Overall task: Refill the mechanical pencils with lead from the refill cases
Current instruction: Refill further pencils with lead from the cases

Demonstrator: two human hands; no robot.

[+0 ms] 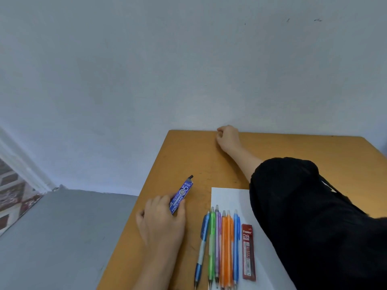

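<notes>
My left hand [161, 222] rests on the wooden table [188, 155] and grips the lower end of a blue lead refill case [181, 194]. The case points up and to the right, with a dark cap at its far end. Several mechanical pencils [222, 248] in blue, green, purple and orange lie side by side on a white sheet of paper [230, 197]. A red lead refill case [248, 252] lies just right of them. My right hand [228, 138] is stretched to the table's far edge by the wall, fingers curled; nothing shows in it.
My black sleeve [303, 216] covers the right part of the paper and table. A pale wall [188, 70] stands right behind the table. To the left, the grey floor [62, 237] drops away below the table's edge.
</notes>
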